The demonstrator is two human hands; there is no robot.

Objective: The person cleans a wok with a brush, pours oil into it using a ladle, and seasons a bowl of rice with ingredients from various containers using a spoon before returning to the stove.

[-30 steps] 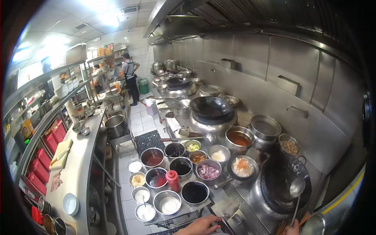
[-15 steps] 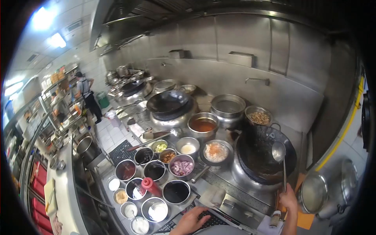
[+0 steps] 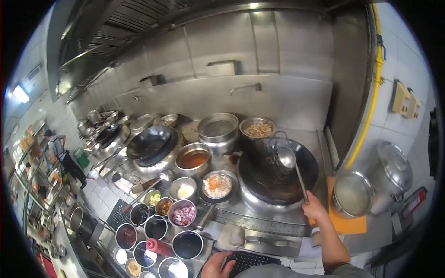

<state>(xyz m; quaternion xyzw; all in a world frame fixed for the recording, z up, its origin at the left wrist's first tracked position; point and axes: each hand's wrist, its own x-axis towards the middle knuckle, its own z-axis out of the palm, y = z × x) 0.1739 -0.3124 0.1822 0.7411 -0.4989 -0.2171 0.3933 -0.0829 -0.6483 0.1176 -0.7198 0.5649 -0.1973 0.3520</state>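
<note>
Right hand (image 3: 315, 208) grips the ladle (image 3: 287, 158) firmly by its handle end, long axis running forward-left to the scoop over the wok (image 3: 262, 178); left hand (image 3: 217, 265), farther off, hangs near the dark-sauce pot (image 3: 187, 244), fingers loosely parted, nothing seen held.

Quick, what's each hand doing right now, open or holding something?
Left hand: loosely open, nothing visible in it.
Right hand: closed, holding the ladle by its handle.

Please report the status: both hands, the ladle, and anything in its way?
Right hand gripping ladle by its handle. Left hand open, nothing seen in it. Ladle's bowl in or over black wok, contact unclear. No obstruction visible there.
</note>
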